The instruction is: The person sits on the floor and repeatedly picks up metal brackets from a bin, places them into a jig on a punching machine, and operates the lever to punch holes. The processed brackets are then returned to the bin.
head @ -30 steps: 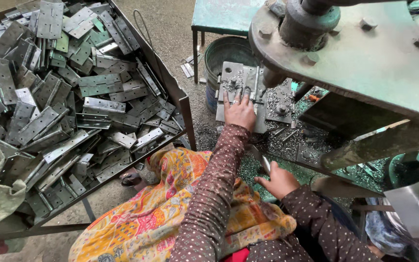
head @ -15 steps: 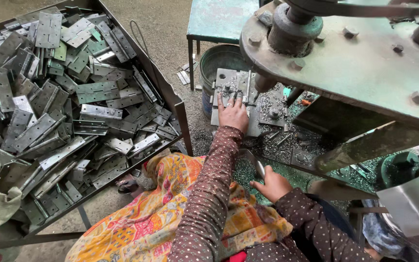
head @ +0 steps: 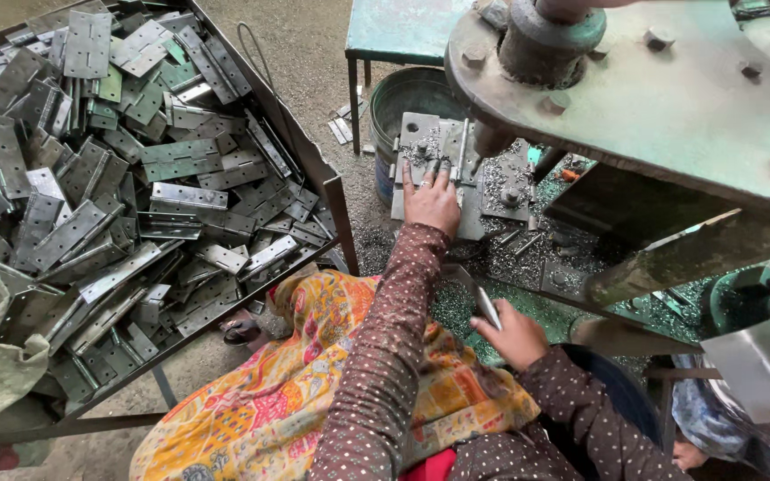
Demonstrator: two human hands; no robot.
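Compared with half a second ago, little has changed. On the left, the tray (head: 336, 200) stays piled with grey metal hinges (head: 118, 187). The left hand (head: 432, 201) still lies flat, fingers spread, on the hinge plate (head: 430, 147) on the press bed. The right hand (head: 517, 334) still grips a small metal piece (head: 485, 305) nearer the lap. Metal shavings (head: 514, 254) cover the surface under the green press (head: 670, 98).

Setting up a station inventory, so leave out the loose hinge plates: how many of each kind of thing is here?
Hands: 2 (left hand, right hand)
Metal strip in the right grip: 1
Tray heaped with plates: 1
Bucket: 1
Green table: 1
Press: 1
Total: 7
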